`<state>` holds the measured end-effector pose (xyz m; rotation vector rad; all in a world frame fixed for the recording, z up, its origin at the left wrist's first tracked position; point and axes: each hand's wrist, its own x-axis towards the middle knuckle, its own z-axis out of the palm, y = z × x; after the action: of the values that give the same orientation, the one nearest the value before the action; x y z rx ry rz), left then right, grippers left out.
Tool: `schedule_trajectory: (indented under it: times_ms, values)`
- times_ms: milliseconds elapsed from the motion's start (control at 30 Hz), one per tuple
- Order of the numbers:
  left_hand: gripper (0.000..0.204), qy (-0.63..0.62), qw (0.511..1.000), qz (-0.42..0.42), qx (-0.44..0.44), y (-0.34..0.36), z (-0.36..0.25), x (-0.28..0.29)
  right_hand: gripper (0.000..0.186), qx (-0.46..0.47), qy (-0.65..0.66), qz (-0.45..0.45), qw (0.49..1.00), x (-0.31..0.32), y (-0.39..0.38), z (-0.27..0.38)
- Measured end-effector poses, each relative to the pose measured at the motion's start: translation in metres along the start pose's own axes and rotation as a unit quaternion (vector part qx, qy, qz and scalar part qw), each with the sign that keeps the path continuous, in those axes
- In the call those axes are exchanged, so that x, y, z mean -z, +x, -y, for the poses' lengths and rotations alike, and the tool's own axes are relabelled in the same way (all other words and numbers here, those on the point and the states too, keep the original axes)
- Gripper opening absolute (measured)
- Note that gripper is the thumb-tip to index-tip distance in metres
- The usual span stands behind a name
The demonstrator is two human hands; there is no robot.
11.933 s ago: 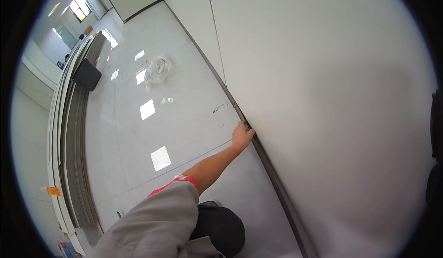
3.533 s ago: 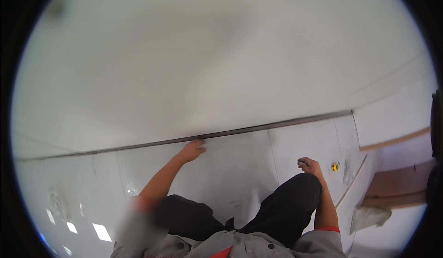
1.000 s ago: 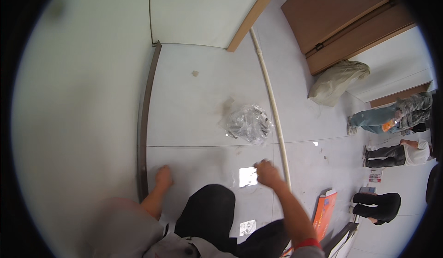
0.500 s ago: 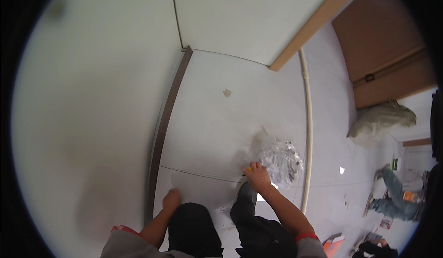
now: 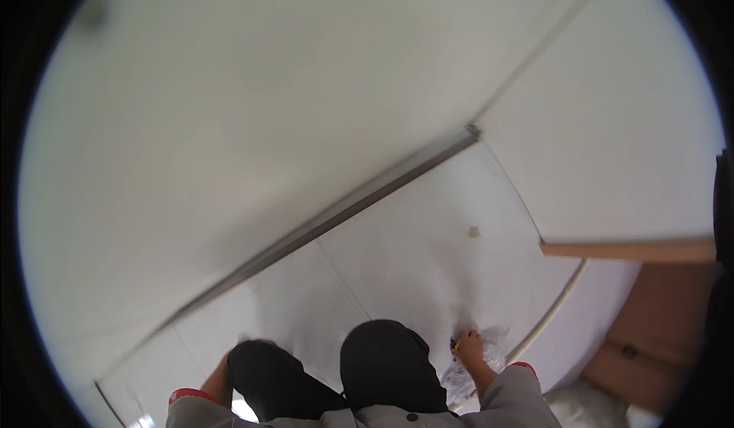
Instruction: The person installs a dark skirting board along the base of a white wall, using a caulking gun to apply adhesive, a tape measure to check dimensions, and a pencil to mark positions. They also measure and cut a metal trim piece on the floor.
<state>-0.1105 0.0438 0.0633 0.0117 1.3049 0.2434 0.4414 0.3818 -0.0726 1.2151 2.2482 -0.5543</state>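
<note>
My right hand (image 5: pixel 471 345) is low over the pale floor beside my dark-trousered knee, closed on a small yellow-and-black tool (image 5: pixel 456 345); its exact kind is too small to tell. Crumpled clear plastic wrap (image 5: pixel 460 384) lies right under and beside that hand. My left hand (image 5: pixel 264 341) is mostly hidden behind my other knee, with only a sliver of skin showing past it, so its fingers cannot be made out. A dark grey skirting strip (image 5: pixel 329 224) runs along the foot of the white wall, in front of both knees.
A beige pole (image 5: pixel 552 313) lies on the floor at the right. Beyond it are a wood-coloured edge (image 5: pixel 627 250) of a white panel, a brown panel (image 5: pixel 657 305) and a pale sack (image 5: pixel 585 406). A small tan patch (image 5: pixel 474 231) marks the floor near the corner.
My view has swung left toward the wall, so the skirting now runs diagonally. My left hand has gone behind the knee. The right hand still grips the yellow-and-black tool.
</note>
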Motion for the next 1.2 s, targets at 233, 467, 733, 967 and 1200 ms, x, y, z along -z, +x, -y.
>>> schedule_trajectory:
  times_ms: [233,467,733,967,1200]
  values:
    - [0.032,-0.176,0.968,0.076,-0.161,0.015,-0.015,-0.084,0.067,0.006,0.000,0.027,1.000,-0.004,0.007,0.003]
    - [0.038,-0.240,0.926,-0.115,-0.268,0.107,0.014,-0.104,0.064,0.028,-0.062,0.062,0.996,-0.009,0.012,-0.006]
    - [0.030,-0.189,0.847,-0.336,-0.366,0.184,0.008,-0.042,0.040,-0.097,-0.063,0.054,0.992,0.005,0.069,-0.074]
    - [0.030,0.059,0.853,-0.346,-0.388,0.168,-0.036,0.024,0.039,-0.044,-0.225,0.005,0.973,0.178,0.057,0.139]
    - [0.039,0.389,0.815,-0.296,-0.312,0.170,-0.075,0.028,0.046,0.041,-0.056,-0.137,0.988,0.210,0.046,0.200]
